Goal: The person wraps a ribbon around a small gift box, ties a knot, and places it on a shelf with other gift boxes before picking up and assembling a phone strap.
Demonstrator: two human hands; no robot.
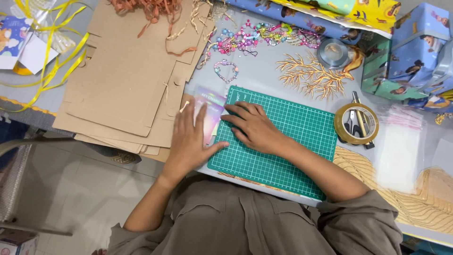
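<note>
At left edge of green cutting mat (283,137): shiny card (210,109) flat on table, pinned under left hand (188,141), palm-down, no grip; right hand (252,126) open, fingertips at card edge. Risk: glossy card sliding off mat edge under uneven pressure, corner creasing. Card long axis runs away from body, top pointing toward bead bracelet (226,71).

Iridescent pink-purple card (211,109), flat, overlapping the left edge of the green cutting mat (283,141), partly covered.
</note>
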